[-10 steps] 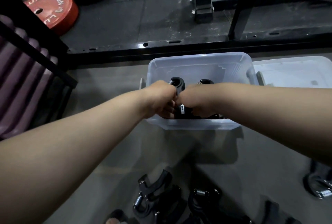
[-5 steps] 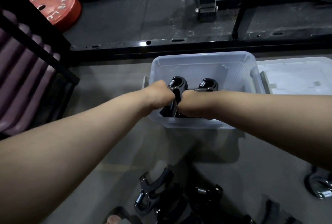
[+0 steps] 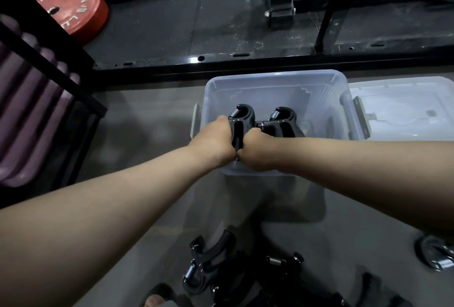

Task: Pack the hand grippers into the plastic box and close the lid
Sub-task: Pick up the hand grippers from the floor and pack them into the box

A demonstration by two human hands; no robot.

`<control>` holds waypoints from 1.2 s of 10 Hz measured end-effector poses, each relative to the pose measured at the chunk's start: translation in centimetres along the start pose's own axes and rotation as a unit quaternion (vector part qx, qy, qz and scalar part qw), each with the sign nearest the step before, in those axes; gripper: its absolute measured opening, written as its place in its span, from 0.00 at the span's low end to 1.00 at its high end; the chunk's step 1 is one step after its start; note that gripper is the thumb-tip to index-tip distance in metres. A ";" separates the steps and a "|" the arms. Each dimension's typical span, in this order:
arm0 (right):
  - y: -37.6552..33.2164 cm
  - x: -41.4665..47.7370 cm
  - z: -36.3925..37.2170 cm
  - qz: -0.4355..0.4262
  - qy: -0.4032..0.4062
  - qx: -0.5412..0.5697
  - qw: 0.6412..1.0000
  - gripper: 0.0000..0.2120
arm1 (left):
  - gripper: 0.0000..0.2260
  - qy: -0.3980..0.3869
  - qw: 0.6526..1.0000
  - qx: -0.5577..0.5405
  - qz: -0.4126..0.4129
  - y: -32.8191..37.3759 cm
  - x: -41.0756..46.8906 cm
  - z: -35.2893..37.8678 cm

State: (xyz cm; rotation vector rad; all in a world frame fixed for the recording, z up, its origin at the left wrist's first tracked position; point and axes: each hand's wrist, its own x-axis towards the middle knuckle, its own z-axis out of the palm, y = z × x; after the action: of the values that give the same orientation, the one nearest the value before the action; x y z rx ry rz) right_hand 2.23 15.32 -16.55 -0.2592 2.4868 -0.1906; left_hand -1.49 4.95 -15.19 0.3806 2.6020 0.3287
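Two bare forearms reach forward from the bottom corners, and the hands meet side by side inside a clear plastic box. The left hand is curled into a fist around the handle of a black hand gripper, whose coiled spring end stands up above the knuckles. The right hand is also closed, touching the left, gripping the handle of a second black hand gripper just to the right. Both sit low in the near half of the box, which rests on a grey floor. Its translucent lid lies flat just right of the box. More black hand grippers lie loose on the floor near the bottom edge. Farther off, upper left, a red weight plate rests by a black rack frame.
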 end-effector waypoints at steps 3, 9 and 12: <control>3.0 -2.9 4.2 0.000 0.211 0.276 0.938 0.11 | 0.18 0.140 0.982 0.033 0.126 1.3 -0.8 3.2; 13.9 -13.9 13.2 0.037 0.327 -0.042 0.943 0.33 | 0.25 0.101 0.934 0.109 0.325 11.1 -0.2 8.8; 16.6 -17.6 18.9 0.126 0.232 0.131 0.956 0.31 | 0.29 0.111 0.924 0.117 0.346 15.3 -0.1 10.6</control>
State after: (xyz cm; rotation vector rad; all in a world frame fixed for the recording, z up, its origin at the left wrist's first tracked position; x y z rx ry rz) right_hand 25.09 34.02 -24.77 0.2444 2.8813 -0.5200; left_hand 7.04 20.88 -19.67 1.4326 2.6415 0.3000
